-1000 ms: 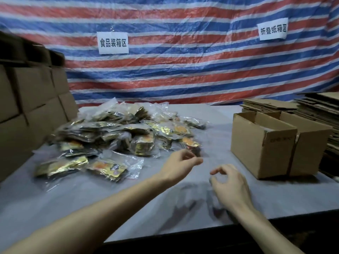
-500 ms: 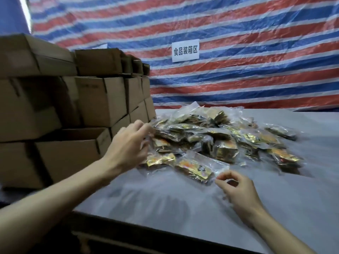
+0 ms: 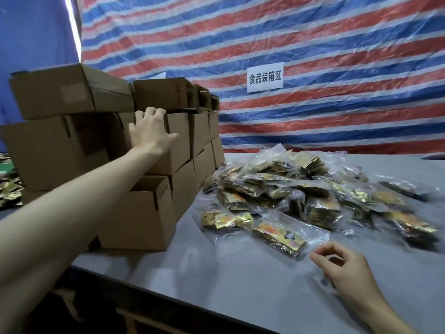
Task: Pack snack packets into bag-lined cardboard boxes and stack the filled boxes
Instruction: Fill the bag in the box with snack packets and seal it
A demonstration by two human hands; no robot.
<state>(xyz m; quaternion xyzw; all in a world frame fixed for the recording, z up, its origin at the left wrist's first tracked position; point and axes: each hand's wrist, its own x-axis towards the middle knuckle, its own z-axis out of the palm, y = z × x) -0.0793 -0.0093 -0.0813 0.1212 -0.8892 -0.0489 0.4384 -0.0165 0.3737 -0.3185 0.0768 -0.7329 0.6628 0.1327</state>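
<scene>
A stack of brown cardboard boxes (image 3: 149, 213) rises at the left end of the grey table (image 3: 240, 280). My left hand (image 3: 150, 132) lies spread on the front face and top edge of a middle-row box (image 3: 179, 148), fingers hooked over its rim. A heap of clear-wrapped snack packets (image 3: 301, 191) with gold and orange labels covers the table's middle. My right hand (image 3: 344, 268) hovers just above the table, fingers loosely curled, holding nothing, close to the corner of the nearest packet (image 3: 284, 235).
A red, white and blue striped tarp with a white sign (image 3: 265, 77) hangs behind. More gold packets (image 3: 9, 191) lie beyond the boxes at far left. The table's front edge (image 3: 168, 295) runs diagonally, dark below.
My head has turned further left. My left hand has risen from in front of the boxes onto the middle-row box. My right hand has stayed near the closest packet.
</scene>
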